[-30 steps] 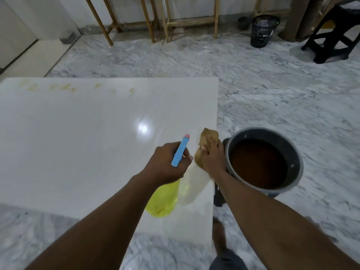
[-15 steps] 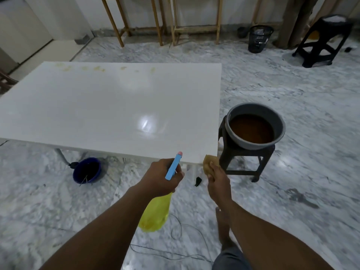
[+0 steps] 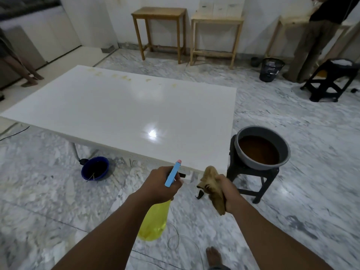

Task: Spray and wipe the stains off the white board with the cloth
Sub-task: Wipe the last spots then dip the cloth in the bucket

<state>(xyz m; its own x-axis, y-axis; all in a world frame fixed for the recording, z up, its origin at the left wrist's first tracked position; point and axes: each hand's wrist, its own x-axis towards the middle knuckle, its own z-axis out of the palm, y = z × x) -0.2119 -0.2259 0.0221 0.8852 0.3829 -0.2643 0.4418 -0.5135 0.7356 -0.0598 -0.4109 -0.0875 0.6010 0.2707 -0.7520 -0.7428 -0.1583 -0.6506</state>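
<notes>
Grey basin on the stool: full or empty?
Partly full. The grey basin on the black stool holds brown liquid, its surface below the rim.

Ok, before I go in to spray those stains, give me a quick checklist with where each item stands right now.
1. Spray bottle in the left hand: ok, gripped at the neck, blue nozzle pointing toward the board.
2. Cloth in the right hand: ok, bunched in the fist.
3. Stains within spraying range: not ok, they sit along the far edge of the white board; both hands are off the near edge.
4. Liquid in the bottle: cannot tell, the yellow body hides the level.
5. Path around the board: not ok, a grey basin of brown liquid on a stool stands at the right corner and a blue bowl lies on the floor.
</notes>
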